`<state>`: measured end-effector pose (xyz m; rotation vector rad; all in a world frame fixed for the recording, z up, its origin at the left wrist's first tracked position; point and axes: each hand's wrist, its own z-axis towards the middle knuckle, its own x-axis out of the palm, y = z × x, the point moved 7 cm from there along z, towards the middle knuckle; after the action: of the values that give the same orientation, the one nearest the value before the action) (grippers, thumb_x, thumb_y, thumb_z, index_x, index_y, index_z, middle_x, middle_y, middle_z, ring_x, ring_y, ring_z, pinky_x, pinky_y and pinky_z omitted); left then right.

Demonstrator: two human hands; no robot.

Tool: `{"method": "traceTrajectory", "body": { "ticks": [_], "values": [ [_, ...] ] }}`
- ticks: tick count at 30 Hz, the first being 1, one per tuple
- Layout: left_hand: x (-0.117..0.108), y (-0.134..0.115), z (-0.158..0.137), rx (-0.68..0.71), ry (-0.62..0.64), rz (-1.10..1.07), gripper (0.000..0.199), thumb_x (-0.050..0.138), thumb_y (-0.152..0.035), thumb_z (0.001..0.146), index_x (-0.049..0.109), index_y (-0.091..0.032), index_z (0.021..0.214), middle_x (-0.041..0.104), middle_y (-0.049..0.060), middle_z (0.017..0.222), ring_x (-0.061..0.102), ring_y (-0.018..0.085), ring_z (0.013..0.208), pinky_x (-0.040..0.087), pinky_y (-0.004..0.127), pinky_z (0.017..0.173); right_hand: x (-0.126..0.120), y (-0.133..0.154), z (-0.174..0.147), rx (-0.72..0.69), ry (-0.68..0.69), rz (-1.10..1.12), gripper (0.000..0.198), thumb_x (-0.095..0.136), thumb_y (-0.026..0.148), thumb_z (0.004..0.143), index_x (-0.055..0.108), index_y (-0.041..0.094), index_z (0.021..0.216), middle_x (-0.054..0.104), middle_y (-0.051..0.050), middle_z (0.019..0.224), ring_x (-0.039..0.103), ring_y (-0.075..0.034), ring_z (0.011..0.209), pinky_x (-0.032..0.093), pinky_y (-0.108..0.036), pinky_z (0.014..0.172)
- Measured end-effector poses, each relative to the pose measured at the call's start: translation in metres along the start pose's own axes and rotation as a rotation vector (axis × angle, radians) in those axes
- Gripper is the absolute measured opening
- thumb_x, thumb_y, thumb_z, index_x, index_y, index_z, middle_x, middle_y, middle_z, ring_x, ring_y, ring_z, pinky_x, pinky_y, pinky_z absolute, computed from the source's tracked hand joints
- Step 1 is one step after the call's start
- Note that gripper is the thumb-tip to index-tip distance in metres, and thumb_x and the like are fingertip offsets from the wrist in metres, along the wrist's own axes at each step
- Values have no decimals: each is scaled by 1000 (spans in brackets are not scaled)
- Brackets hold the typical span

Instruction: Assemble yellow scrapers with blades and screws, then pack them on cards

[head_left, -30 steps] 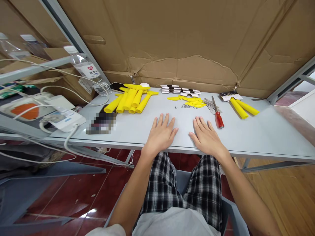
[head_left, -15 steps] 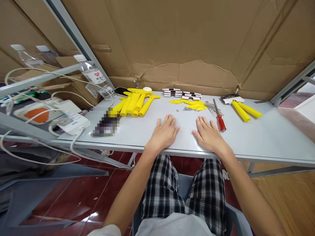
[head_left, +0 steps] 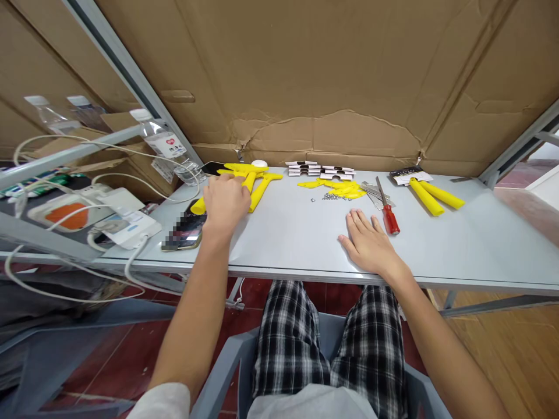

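My left hand (head_left: 227,201) reaches over the pile of yellow T-shaped plastic handles (head_left: 261,192) at the left of the table. Its fingers curl down around one of them, with the fingertips partly hidden. My right hand (head_left: 367,241) lies flat and open, palm down, near the front edge. Just beside it is a screwdriver (head_left: 391,221) with a red grip and a long shaft. Beyond that hand lie flat yellow plastic pieces (head_left: 347,189), a heap of small screws (head_left: 334,197) and thin metal blades (head_left: 371,195).
Folded cards (head_left: 303,169) are stacked along the back. Two yellow handles (head_left: 428,198) lie at right beside a black-and-white card (head_left: 410,174). A phone (head_left: 187,230), a power strip (head_left: 61,216), white cables and a water bottle (head_left: 166,142) occupy the left. Cardboard (head_left: 305,70) walls the back.
My left hand has lifted off the table and moved left and forward onto the pile of yellow handles. My right hand remains flat in its place.
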<state>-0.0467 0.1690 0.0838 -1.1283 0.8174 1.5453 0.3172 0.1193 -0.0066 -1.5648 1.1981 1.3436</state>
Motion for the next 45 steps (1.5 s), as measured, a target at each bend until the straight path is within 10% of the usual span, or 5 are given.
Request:
{"method": "traceTrajectory", "body": {
  "ticks": [15,21,29,37,45],
  "values": [
    [-3,20,14,-87,73,-53,61,49,-28,117,74,-11,169,81,30,153,73,49,150,59,67,129,0,1,0,-17,-18,24,93,19,62,126,23,8,201,-1,-6,201,3,-28,198,9,-65,165],
    [-40,-47,-53,10,-81,-176,52,60,-29,115,82,-21,161,80,21,140,79,41,135,63,60,127,1,1,0,-38,-53,42,92,21,61,126,26,7,200,3,-8,201,6,-30,197,11,-67,164],
    [-10,-169,-163,305,114,-376,52,57,-16,113,83,-22,159,81,19,132,82,35,122,70,50,110,1,3,-1,-31,-55,44,90,23,61,127,26,8,201,5,-8,201,7,-30,197,11,-67,165],
    [-9,-195,-171,304,273,-312,51,51,-22,119,74,-16,164,63,23,179,84,41,139,73,55,110,-3,3,-5,-13,-79,72,86,29,55,127,29,9,200,9,-7,201,10,-28,197,14,-63,165],
    [-7,-182,-157,356,201,-466,52,51,-43,126,75,-15,163,77,21,161,84,39,137,69,52,118,-5,-7,-4,-81,-147,137,77,28,42,126,46,7,192,24,-11,199,23,-31,194,23,-63,163]
  ]
}}
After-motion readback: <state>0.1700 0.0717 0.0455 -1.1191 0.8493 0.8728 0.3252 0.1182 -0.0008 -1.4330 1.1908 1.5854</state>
